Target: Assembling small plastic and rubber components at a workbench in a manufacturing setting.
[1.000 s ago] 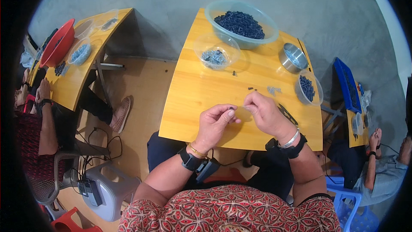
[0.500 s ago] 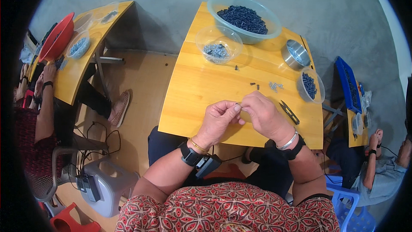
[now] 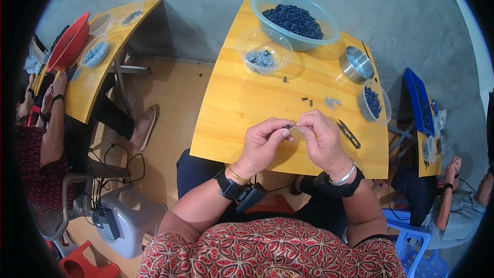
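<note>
Over the near side of the yellow table (image 3: 226, 123), I pinch a small dark piece (image 3: 288, 126) in the left hand (image 3: 261, 143), best braced square to the right hand (image 3: 322, 138), whose thumb and finger pinch just beside it, on what I cannot tell.

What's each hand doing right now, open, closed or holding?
Left hand: closed, pinching a small dark piece between thumb and forefinger.
Right hand: closed in a pinch beside it; anything held is too small to tell.
</note>
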`<state>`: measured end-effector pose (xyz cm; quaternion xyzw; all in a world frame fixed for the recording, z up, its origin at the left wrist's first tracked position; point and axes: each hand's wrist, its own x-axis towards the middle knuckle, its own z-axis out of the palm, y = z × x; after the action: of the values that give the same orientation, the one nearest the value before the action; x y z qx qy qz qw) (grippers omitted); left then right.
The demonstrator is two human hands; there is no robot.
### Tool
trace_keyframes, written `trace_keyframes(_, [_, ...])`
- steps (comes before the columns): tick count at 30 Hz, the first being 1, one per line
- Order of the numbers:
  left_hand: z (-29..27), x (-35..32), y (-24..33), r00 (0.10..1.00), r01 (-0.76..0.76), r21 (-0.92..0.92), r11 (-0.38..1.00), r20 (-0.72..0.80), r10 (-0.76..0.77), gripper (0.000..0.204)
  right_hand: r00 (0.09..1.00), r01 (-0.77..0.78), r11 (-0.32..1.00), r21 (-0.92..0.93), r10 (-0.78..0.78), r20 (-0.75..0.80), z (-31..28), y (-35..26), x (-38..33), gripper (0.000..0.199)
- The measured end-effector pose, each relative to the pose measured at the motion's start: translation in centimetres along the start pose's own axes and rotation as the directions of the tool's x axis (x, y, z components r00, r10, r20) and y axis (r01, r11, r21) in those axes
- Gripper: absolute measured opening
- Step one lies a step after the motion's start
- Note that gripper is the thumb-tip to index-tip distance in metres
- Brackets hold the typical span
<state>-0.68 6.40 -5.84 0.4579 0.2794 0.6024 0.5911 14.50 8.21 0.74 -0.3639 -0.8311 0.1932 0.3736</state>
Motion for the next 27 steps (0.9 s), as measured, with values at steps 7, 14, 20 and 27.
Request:
trace_keyframes(7, [0.1, -0.1, -0.5, 0.999, -0.037, 0.069, 0.997, 0.001, 0.037, 0.015, 0.996, 0.089, 0.992, -0.092, -0.087, 0.028, -0.2, -0.1, 0.3, 0.015])
trace_keyframes(14, [0.2, -0.1, -0.6, 0.999, -0.039, 0.199, 0.979, -0.025, 0.045, 0.013, 0.97, 0.227, 0.936, -0.271, -0.193, 0.147, -0.7, -0.5, 0.7, 0.018])
trace_keyframes(20, [0.3, 0.0, -0.8, 0.993, -0.096, 0.39, 0.916, -0.022, 0.113, 0.01, 0.949, 0.262, 0.904, -0.338, -0.178, 0.259, -0.9, -1.2, 0.9, 0.012])
trace_keyframes(27, [0.6, -0.1, -0.5, 0.984, -0.157, 0.484, 0.861, 0.004, 0.177, 0.008, 0.944, 0.226, 0.915, -0.333, -0.122, 0.306, -1.0, -1.1, 0.5, 0.012])
